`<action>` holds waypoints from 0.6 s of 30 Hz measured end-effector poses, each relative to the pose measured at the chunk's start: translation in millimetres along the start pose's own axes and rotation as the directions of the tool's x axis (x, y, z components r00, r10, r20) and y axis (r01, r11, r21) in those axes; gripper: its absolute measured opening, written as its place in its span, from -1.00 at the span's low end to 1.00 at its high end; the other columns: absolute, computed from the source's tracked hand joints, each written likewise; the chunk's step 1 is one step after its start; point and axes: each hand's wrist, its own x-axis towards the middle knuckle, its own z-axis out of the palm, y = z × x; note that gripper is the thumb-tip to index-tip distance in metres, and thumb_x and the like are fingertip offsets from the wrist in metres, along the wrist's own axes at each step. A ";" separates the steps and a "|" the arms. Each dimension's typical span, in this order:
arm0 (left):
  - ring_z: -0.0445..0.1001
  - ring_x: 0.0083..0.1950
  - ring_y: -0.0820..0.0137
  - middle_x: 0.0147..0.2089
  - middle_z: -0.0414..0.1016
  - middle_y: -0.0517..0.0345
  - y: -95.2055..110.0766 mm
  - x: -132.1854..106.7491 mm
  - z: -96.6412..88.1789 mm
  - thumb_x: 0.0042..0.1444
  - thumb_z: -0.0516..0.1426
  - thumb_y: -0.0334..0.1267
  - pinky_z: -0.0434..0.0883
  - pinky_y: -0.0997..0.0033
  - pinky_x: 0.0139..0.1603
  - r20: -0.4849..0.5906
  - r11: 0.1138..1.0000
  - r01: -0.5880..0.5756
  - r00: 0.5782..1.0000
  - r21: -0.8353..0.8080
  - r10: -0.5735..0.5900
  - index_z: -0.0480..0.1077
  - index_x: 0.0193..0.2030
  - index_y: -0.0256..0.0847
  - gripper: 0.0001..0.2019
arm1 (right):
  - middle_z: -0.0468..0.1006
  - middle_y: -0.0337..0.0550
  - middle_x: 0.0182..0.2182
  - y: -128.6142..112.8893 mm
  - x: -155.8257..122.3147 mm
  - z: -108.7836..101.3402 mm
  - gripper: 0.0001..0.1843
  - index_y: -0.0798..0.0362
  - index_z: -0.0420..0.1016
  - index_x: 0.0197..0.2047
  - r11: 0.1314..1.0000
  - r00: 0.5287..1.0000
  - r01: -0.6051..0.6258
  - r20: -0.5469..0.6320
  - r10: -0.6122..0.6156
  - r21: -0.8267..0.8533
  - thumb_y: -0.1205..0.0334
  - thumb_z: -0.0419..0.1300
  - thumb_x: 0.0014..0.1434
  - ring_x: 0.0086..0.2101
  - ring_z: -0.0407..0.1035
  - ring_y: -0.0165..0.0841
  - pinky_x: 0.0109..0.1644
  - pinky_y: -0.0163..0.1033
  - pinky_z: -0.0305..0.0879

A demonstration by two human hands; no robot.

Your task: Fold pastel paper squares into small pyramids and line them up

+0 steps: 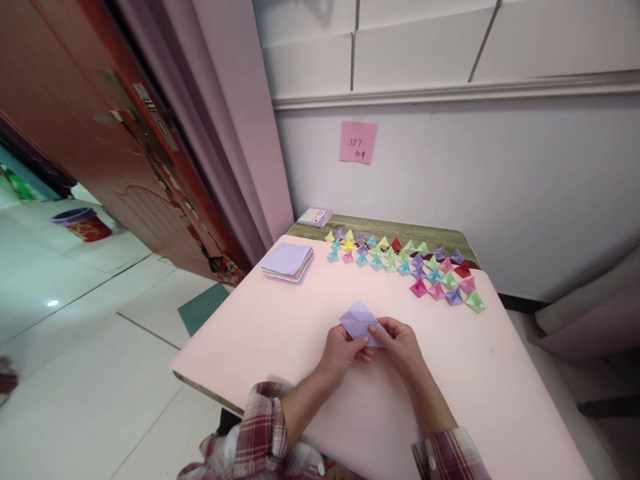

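Note:
A folded sheet of lilac origami paper (pixel 359 319) is held up over the table, with creases showing on its face. My left hand (pixel 345 347) grips its lower left edge, thumb on top and fingers beneath. On the right side, my right hand (pixel 395 337) pinches the same paper between thumb and fingers. Both hands are closed on it, and part of its lower edge is hidden by them. Beyond it to the left lies a stack of square coloured paper (pixel 287 260), lilac on top.
Rows of small folded paper pieces (pixel 390 257) in many colours stand along the table's far right. A small printed packet (pixel 315 217) lies at the back left corner. The pink table cover (pixel 300 313) reaches the near edge. A pink note (pixel 359 142) is on the wall.

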 end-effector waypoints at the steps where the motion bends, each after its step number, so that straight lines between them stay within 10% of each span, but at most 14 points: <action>1: 0.47 -0.56 0.37 -0.55 0.52 0.04 0.0 0.3 -0.1 -0.16 0.34 -0.20 0.47 0.39 -0.49 0.005 1.000 0.000 1.000 0.001 0.000 0.51 -0.35 -0.38 -0.72 | 0.56 -0.17 -0.45 -0.3 -0.5 -0.1 -0.58 0.09 0.55 -0.31 1.000 1.000 -0.004 0.002 0.004 0.006 -0.12 0.33 -0.03 -0.47 0.38 -0.34 -0.44 -0.29 0.26; 8: 0.48 -0.39 0.42 -0.40 0.50 0.09 10.1 7.7 -11.9 -0.03 0.28 -0.09 0.43 0.46 -0.38 0.020 0.984 -0.035 0.999 -0.176 0.039 0.46 -0.36 -0.30 -0.72 | 0.51 -0.23 -0.53 -2.4 -1.0 -2.6 -0.61 0.07 0.52 -0.37 0.997 1.000 -0.015 0.002 0.015 0.080 -0.12 0.33 -0.02 -0.55 0.30 -0.39 -0.49 -0.31 0.16; 18: 0.42 -0.43 0.45 -0.39 0.50 0.09 12.0 6.1 -2.9 -0.13 0.33 -0.22 0.33 0.49 -0.44 0.131 0.921 0.203 0.977 -0.331 -0.169 0.47 -0.26 -0.29 -0.71 | 0.56 -0.16 -0.47 -10.8 -5.0 3.0 -0.56 0.08 0.54 -0.37 0.997 0.997 0.000 0.076 -0.006 0.083 -0.16 0.34 -0.06 -0.46 0.38 -0.33 -0.37 -0.27 0.29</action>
